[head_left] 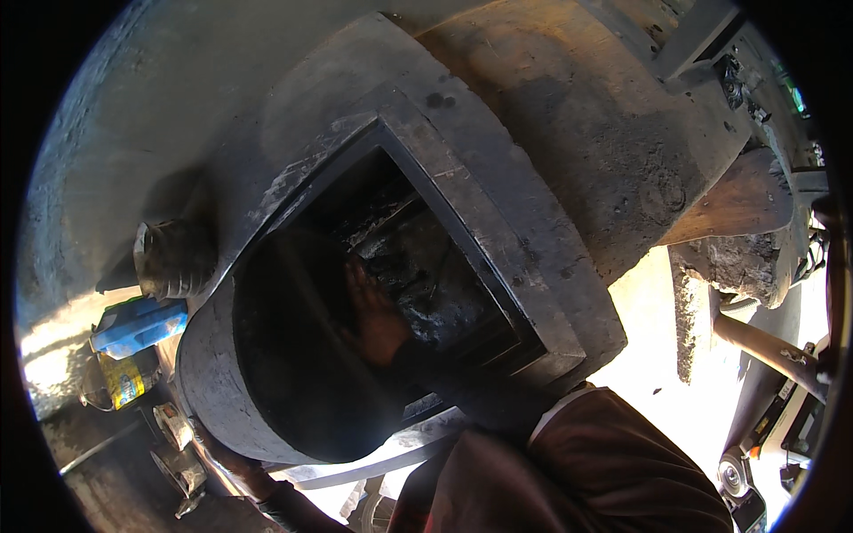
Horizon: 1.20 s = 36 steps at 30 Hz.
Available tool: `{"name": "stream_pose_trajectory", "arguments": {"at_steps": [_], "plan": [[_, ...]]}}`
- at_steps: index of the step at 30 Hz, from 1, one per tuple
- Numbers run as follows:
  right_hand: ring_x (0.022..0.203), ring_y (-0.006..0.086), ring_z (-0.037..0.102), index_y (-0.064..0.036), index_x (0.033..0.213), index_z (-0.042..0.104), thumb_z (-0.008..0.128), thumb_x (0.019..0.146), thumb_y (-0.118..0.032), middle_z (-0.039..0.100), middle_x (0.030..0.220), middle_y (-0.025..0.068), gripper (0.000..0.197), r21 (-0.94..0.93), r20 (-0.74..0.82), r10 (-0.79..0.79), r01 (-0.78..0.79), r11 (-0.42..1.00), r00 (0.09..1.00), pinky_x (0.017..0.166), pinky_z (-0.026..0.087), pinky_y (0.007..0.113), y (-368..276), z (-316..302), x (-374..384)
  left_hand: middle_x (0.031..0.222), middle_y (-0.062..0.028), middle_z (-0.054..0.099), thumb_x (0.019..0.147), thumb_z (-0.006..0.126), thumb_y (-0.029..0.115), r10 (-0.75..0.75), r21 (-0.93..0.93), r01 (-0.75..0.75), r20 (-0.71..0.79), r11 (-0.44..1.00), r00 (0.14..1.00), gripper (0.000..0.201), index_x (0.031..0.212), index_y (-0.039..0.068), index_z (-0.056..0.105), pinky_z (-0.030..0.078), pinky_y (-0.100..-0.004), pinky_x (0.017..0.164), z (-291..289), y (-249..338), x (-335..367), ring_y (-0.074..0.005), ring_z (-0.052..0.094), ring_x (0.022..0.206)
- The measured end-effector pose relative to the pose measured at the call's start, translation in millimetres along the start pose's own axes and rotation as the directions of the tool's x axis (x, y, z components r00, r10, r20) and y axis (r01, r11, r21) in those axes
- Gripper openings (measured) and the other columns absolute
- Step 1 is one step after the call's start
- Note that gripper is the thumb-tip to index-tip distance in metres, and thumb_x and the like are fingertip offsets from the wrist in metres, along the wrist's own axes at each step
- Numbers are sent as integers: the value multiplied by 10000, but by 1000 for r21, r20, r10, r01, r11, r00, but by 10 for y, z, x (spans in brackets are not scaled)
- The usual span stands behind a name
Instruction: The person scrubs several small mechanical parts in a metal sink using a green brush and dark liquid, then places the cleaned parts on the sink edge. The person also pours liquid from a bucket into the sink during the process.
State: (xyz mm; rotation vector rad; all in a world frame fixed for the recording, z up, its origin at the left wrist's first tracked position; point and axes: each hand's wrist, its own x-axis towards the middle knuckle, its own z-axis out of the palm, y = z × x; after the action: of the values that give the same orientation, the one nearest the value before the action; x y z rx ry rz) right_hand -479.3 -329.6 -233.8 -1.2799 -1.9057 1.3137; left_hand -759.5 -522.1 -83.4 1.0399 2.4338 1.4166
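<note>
The right hand (378,315) lies flat, fingers spread, holding nothing, on sooty black debris (426,284) inside the square opening of a large grey metal housing (533,160), much debris remaining, while the left hand (233,462), grip hidden, braces underneath at seven o'clock.

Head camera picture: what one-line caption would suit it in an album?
A person's right hand reaches into the dark opening of a large sooty metal housing; the left hand grips its curved lower rim.

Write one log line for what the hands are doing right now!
right hand: open, inside dark tank opening | left hand: under tank edge, grip unclear | nearby: blue bottle
</note>
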Motion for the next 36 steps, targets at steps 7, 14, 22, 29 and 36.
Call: {"name": "stream_pose_trajectory", "arguments": {"at_steps": [7, 14, 22, 29, 36], "plan": [[1486, 406, 210, -46, 1578, 36, 504, 948, -553, 91, 1644, 192, 934, -20, -50, -40, 39, 999, 998, 1186, 268, 501, 43, 53, 2, 1454, -148, 481, 1064, 355, 396, -213, -217, 202, -30, 955, 977, 557, 1476, 30, 432, 375, -424, 1113, 95, 121, 7, -273, 492, 1295], [1486, 406, 204, -27, 1572, 31, 516, 948, -522, 95, 1636, 212, 932, 13, -15, -29, 29, 999, 999, 1193, 251, 490, 36, 19, 19, 1480, -176, 455, 1050, 349, 397, 8, 125, -11, 22, 992, 1000, 573, 1491, 36, 410, 371, -444, 1114, -47, -54, 13, -307, 478, 1314], [1468, 428, 249, -48, 1579, 46, 498, 943, -568, 97, 1643, 194, 938, -20, -24, -15, 15, 1000, 1000, 1155, 320, 518, 46, 42, 17, 1493, -184, 443, 1033, 371, 430, -100, -64, 100, -3, 993, 995, 612, 1490, 24, 407, 359, -450, 1120, -42, -53, 18, -322, 460, 1335], [1484, 403, 208, -25, 1572, 33, 524, 942, -521, 90, 1637, 213, 940, -21, -28, -36, 35, 999, 999, 1184, 263, 483, 68, 54, 20, 1493, -180, 445, 1030, 354, 434, 15, 130, -20, 36, 991, 999, 623, 1487, 14, 409, 354, -449, 1125, -80, -90, 23, -314, 457, 1340], [1515, 354, 127, 31, 1555, 10, 562, 945, -431, 81, 1622, 255, 943, -10, 42, -22, 22, 1000, 999, 1243, 142, 416, 13, -27, 24, 1489, -180, 450, 1040, 357, 378, -44, 49, 44, -1, 998, 999, 585, 1491, 8, 398, 353, -443, 1128, -71, -98, 34, -310, 465, 1330]]}}
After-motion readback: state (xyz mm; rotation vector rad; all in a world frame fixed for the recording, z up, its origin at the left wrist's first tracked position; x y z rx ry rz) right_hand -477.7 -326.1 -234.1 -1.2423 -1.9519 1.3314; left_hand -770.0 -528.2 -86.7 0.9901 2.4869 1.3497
